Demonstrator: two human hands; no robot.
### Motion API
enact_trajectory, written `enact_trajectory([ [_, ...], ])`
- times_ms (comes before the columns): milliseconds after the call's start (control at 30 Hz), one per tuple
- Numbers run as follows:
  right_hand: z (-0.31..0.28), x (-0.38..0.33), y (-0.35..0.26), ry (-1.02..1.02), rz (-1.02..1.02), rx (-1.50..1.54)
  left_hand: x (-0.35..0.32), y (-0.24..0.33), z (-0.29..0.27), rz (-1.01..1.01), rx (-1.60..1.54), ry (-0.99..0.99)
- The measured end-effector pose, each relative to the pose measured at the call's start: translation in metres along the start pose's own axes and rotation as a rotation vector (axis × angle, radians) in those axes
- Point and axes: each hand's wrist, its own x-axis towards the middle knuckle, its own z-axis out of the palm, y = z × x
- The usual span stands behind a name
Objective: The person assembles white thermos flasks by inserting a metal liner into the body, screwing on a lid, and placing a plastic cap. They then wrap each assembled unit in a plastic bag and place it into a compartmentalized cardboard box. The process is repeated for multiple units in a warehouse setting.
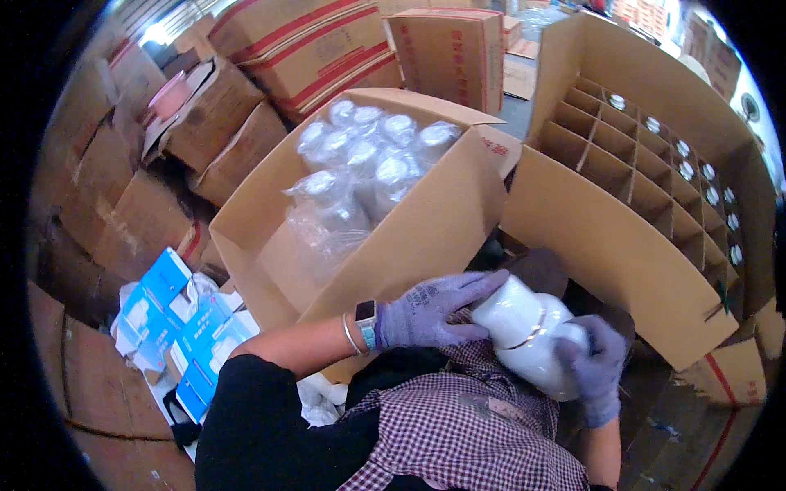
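Observation:
A glossy white ceramic jar (536, 348) with a thin gold band lies tilted over my lap. My left hand (434, 311), in a grey-purple glove, holds its upper-left end, with the thumb below and the fingers stretched along the top. At the lower right, my right hand (598, 360), gloved alike, curls round the jar's wider body. Some fingertips of that hand are hidden by the jar. In front of me an open carton (401, 245) holds several white pieces in clear plastic wrap (360, 155).
To the right stands a large open carton (614, 237) with cardboard dividers; several cells hold items with silvery round tops (685, 170). Blue-and-white flattened boxes (188, 327) lie at left. Stacked brown cartons (311, 49) and a pink basin (169, 96) are behind.

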Motion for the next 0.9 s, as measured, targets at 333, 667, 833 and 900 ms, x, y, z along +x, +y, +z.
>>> enact_trajectory([
  [333,-0.010,0.011,0.008,0.173,0.400,0.731,-0.151,-0.200,-0.121,-1.064,0.556,-0.049],
  [667,0.012,-0.002,-0.004,0.277,0.382,0.668,-0.168,-0.293,-0.112,-0.968,-0.464,0.255],
  [833,0.009,-0.008,-0.011,0.329,0.481,0.941,-0.089,-0.205,-0.139,-0.968,-0.323,0.320],
  [900,0.017,-0.006,-0.019,0.365,0.441,0.841,-0.092,-0.246,-0.112,-0.976,0.365,0.049],
])
